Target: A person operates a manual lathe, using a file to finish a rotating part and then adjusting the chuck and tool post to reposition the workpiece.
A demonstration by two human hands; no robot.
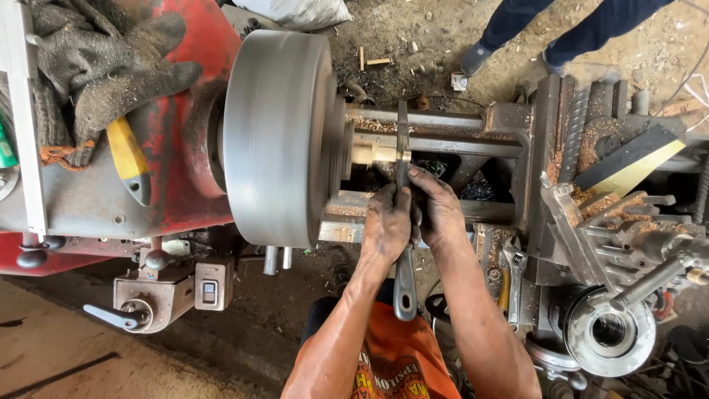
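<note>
— File (402, 185) across the lathe, is it?

— Yes. My left hand (386, 224) and right hand (437, 214) are both closed around its blade, side by side, with the grey handle (404, 292) pointing back at me. Its far end lies over the pale workpiece (377, 155), which sits in the blurred grey chuck (277, 137).

— What's around it?

— Dirty gloves (103, 66) on the red headstock (185, 185), sawdust on the carriage (591, 148), and someone's legs (561, 29) standing beyond the lathe.
</note>
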